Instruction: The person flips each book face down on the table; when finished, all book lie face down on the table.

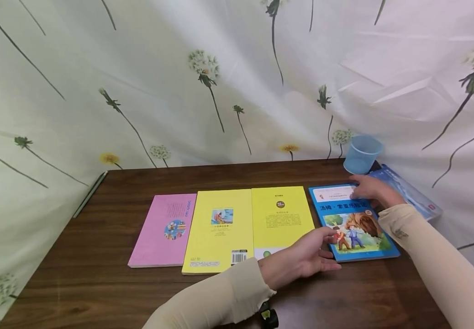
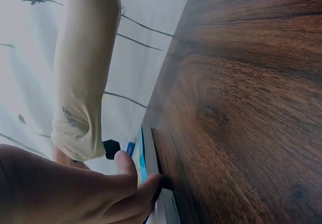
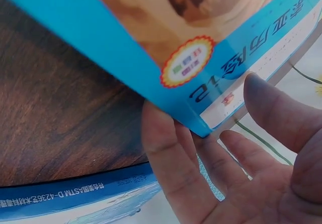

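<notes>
A blue storybook (image 1: 356, 224) with a picture of two figures lies face up at the right of the wooden table. My right hand (image 1: 374, 191) holds its top right corner. In the right wrist view the thumb (image 3: 261, 95) reaches over the top of the cover, and the index finger (image 3: 161, 133) meets the side edge. Loosely stretched, my left hand (image 1: 302, 256) touches the lower left edge of the same book. Its fingertips (image 2: 153, 181) rest against the page edge in the left wrist view, with the thumb nearer the cover.
Left of the blue book lie two yellow books (image 1: 224, 228) (image 1: 282, 214) and a pink book (image 1: 165, 228) in a row. A light blue cup (image 1: 362, 153) stands at the back right, beside a blue box (image 1: 405, 189). Floral sheeting (image 1: 237, 82) hangs behind the table (image 1: 89, 274).
</notes>
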A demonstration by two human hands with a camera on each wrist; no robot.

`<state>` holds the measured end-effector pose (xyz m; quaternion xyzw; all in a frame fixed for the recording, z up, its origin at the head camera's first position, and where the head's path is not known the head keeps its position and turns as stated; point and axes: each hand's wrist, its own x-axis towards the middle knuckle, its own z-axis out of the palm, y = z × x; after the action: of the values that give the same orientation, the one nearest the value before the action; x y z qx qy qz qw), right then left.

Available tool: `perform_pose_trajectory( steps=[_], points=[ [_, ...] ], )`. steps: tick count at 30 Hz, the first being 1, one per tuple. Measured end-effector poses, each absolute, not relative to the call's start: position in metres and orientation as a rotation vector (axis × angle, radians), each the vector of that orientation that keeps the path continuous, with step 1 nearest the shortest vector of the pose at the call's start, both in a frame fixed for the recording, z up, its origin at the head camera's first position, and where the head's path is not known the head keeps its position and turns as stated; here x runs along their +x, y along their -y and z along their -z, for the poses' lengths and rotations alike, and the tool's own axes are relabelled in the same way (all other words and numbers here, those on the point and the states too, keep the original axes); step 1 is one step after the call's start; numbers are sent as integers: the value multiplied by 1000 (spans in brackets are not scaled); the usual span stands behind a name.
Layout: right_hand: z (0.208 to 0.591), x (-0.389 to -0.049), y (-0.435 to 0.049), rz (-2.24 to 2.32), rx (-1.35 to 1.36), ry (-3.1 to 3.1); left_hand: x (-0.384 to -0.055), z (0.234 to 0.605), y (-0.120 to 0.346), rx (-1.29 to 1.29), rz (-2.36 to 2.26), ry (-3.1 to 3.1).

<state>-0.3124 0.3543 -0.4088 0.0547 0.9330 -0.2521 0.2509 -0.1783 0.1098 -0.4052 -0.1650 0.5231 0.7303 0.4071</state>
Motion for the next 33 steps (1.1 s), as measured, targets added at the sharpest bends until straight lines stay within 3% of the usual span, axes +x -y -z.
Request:
perform_pose_trajectory(
  steps=[18, 33],
  points=[
    [406, -312, -351, 725, 167, -2519, -178, 405, -115, -407, -1833, -1469],
    [404, -312, -349, 740, 220, -2490, -204, 406, -112, -181, -1620, -1684]
  ],
)
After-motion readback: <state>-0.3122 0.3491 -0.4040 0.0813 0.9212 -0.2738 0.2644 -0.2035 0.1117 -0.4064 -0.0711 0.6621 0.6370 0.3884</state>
